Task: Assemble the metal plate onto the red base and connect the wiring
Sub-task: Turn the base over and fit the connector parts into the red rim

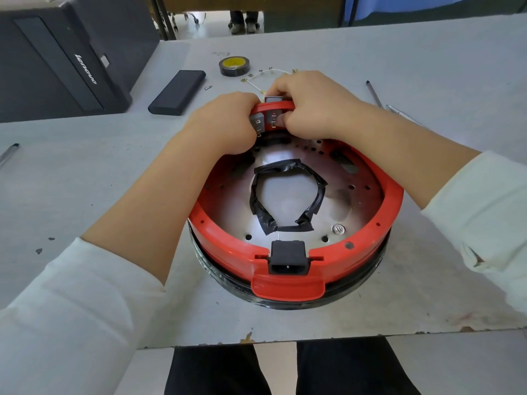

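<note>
We see the metal plate (pixel 288 195) already seated inside the red base (pixel 393 195) on the tabletop (pixel 427 81). Both grips, left hand (pixel 228 124) and right hand (pixel 310 104), pinch the switch block (pixel 266 118) at the far rim; the wiring (pixel 262 78) lies unconnected behind.

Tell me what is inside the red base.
A metal plate with holes and a black tape ring lies in the red base. Both hands cover the far rim.
</note>
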